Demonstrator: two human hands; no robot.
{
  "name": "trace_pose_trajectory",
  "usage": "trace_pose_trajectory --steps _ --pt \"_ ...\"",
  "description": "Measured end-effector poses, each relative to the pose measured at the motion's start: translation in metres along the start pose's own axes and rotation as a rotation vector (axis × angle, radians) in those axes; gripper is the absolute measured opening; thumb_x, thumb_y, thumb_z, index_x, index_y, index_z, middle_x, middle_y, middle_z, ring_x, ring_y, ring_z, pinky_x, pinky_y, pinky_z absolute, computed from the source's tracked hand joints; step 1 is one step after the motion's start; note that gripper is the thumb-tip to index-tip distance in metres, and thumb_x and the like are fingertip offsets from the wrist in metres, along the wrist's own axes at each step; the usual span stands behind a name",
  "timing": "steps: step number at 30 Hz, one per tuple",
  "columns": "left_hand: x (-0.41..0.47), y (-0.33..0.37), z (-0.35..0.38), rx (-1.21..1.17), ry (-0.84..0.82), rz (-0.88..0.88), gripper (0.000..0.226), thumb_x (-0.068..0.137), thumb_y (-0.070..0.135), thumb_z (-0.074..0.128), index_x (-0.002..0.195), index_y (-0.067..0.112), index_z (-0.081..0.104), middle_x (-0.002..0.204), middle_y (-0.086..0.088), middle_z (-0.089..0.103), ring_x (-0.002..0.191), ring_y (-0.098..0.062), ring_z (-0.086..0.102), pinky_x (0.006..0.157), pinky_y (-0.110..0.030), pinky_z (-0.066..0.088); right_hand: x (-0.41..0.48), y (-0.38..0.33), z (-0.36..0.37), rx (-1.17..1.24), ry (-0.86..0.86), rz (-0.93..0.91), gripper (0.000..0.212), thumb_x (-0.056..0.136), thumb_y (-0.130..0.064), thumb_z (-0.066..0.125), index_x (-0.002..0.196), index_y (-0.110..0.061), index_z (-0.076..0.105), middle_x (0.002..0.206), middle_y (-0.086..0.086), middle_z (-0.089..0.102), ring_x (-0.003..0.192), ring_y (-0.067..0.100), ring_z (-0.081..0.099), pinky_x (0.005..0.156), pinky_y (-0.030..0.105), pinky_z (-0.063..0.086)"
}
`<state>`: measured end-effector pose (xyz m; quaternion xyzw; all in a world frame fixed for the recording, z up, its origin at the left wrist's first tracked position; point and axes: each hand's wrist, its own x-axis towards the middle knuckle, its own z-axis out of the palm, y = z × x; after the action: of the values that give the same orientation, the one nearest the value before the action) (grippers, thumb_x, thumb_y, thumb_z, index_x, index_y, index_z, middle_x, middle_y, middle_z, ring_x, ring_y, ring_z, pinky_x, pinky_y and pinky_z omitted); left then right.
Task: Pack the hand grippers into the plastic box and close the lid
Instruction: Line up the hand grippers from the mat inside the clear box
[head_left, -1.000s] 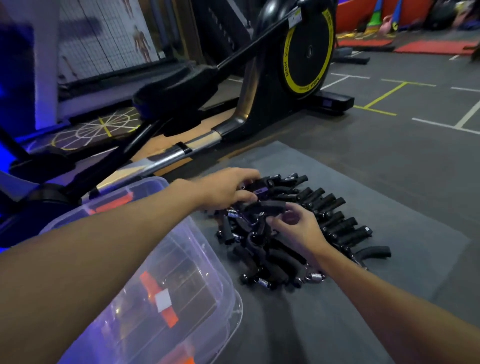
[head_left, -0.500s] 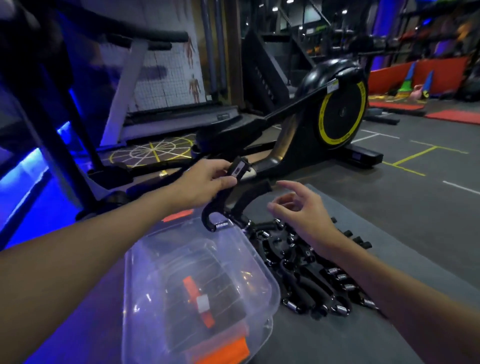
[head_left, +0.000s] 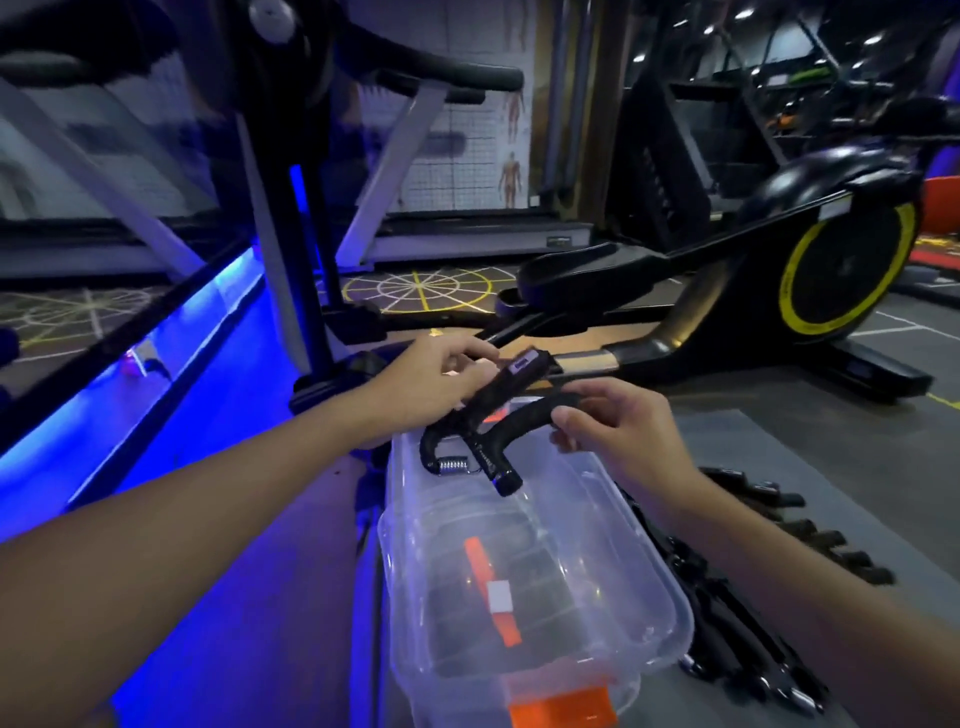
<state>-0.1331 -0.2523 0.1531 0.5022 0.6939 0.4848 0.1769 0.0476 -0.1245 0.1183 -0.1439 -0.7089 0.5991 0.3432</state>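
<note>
Hand gripper (head_left: 511, 426), black, its upper handle partly hidden under our left hand (head_left: 431, 387). The spare grippers (head_left: 727, 623) on the floor at right are dim and cut off by our right forearm, so we cannot count them. It hangs over the far end of the clear plastic box (head_left: 654, 582), spring end low and near-left, handles slanting up to the far right. Left fingers curl round the upper handle, and our right hand (head_left: 623, 436) pinches the lower handle's tip.

A black exercise machine (head_left: 847, 265) with a yellow-ringed wheel stands on the gray floor (head_left: 831, 431). Left of it is a yellow circle of lines (head_left: 415, 288). Behind that hangs what may be a body chart (head_left: 511, 156). Farther left glows blue light (head_left: 218, 332).
</note>
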Motion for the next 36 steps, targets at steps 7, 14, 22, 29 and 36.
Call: trace_pose_trajectory --steps 7,14,22,29,36 --pt "-0.05 -0.028 0.005 0.252 -0.067 0.134 0.04 0.075 0.026 0.082 0.112 0.024 0.067 0.11 0.013 0.063 0.103 0.003 0.058 0.085 -0.004 0.038 0.011 0.036 0.01 0.069 0.143 0.194 0.013 0.088 -0.007 0.068 0.099 -0.001 0.069 0.072 0.011 0.07 0.065 0.022 0.068 0.064 0.031 0.057" --pt "-0.037 -0.057 0.011 0.311 -0.016 0.287 0.03 0.078 0.027 0.08 0.105 0.022 0.069 0.1 0.011 0.064 0.096 -0.011 0.062 0.082 -0.014 0.045 0.014 0.056 0.018 0.27 0.183 0.34 0.016 0.088 -0.005 0.067 0.098 0.007 0.065 0.073 0.019 0.066 0.061 0.024 0.063 0.061 0.03 0.057" --pt "-0.029 -0.077 0.004 0.372 0.007 0.344 0.023 0.083 0.024 0.075 0.105 0.018 0.07 0.098 0.011 0.069 0.092 -0.009 0.064 0.083 -0.027 0.051 0.019 0.068 0.033 0.298 0.158 0.395 0.01 0.089 -0.009 0.067 0.091 0.001 0.068 0.073 0.018 0.066 0.06 0.024 0.064 0.06 0.03 0.056" --pt "-0.027 -0.087 0.004 0.088 0.07 0.089 0.009 0.09 0.015 0.067 0.097 0.02 0.07 0.085 -0.001 0.069 0.08 -0.019 0.068 0.073 -0.031 0.057 0.026 0.082 0.033 -0.219 0.003 0.115 0.04 0.084 0.001 0.071 0.118 -0.02 0.067 0.073 -0.005 0.07 0.065 0.01 0.064 0.065 0.02 0.053" --pt "-0.017 -0.097 0.008 -0.037 0.078 0.047 0.005 0.092 0.011 0.063 0.093 0.011 0.068 0.085 -0.013 0.066 0.079 -0.03 0.068 0.077 -0.039 0.055 0.041 0.085 0.039 -0.087 -0.007 0.138 0.037 0.086 -0.002 0.069 0.116 -0.024 0.065 0.074 0.003 0.071 0.067 0.016 0.068 0.064 0.023 0.054"
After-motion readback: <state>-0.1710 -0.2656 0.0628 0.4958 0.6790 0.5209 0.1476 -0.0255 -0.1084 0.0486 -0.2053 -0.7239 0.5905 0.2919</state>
